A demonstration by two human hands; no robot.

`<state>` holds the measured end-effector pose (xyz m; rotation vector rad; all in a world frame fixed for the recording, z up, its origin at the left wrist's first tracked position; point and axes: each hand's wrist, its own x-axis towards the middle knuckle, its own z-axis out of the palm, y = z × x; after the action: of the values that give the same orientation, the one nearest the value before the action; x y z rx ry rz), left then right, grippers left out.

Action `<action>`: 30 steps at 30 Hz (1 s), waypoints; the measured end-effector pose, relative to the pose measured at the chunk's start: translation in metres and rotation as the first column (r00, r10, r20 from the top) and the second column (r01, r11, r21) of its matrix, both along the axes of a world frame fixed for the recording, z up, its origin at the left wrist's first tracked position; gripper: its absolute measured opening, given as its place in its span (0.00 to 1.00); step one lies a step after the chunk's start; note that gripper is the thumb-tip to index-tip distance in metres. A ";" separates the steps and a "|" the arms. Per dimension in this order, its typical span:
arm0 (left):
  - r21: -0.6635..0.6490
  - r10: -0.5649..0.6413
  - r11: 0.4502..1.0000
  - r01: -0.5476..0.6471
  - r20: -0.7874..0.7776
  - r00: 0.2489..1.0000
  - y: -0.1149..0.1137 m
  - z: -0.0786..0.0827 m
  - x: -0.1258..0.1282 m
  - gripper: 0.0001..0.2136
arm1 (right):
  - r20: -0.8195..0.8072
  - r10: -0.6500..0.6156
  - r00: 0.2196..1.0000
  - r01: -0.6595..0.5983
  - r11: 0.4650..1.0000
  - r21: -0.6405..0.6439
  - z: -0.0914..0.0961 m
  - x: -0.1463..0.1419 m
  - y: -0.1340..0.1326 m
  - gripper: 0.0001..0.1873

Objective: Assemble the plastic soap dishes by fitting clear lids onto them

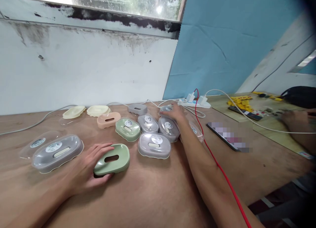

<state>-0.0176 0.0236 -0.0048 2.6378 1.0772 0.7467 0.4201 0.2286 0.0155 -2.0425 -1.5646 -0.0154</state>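
My left hand (92, 163) is closed round a light green soap box (120, 157) with an oval slot in its top, resting on the table. The fingers lie along its far left side and the thumb at the near edge. My right hand (175, 112) reaches to the back, its thumb and fingers about the right end of a clear plastic lid (166, 108); the fingertips are slightly blurred. Between the hands stand lidded soap boxes with round labels: a green one (127, 130) and grey ones, including a front grey box (154, 152).
A lidded grey box (58, 155) and loose clear lids lie at left. Cream trays (97, 110), a peach cover (108, 120) and a grey cover (137, 108) lie behind. Right are a power strip (197, 104), red cable (219, 165), phone (225, 135) and another person's hand (296, 121).
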 end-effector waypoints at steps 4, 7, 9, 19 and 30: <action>0.016 0.013 1.000 -0.014 0.024 1.000 0.001 -0.001 0.001 0.28 | 0.001 0.109 0.994 -0.109 0.994 0.008 0.024 -0.027 -0.004 0.24; 0.002 0.014 1.000 -0.014 0.031 0.999 0.002 -0.002 0.000 0.29 | -0.002 0.274 0.962 -0.274 0.962 -0.005 0.037 -0.059 -0.003 0.18; -0.008 0.007 1.000 -0.006 0.030 1.000 0.002 -0.002 0.000 0.29 | -0.017 0.332 0.943 -0.332 0.942 -0.041 0.040 -0.083 0.000 0.21; -0.015 -0.010 1.000 0.011 0.038 0.999 0.002 -0.001 -0.001 0.31 | -0.057 0.337 0.940 -0.340 0.907 -0.248 0.031 -0.138 0.022 0.39; -0.012 0.059 0.998 -0.059 0.044 0.997 0.003 -0.007 -0.003 0.34 | -0.090 0.617 0.782 -0.609 0.786 0.102 0.050 -0.140 -0.045 0.36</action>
<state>-0.0206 0.0263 -0.0117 2.5779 1.1484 0.8055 0.2804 0.1835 0.0656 -1.3620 -2.0472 0.2911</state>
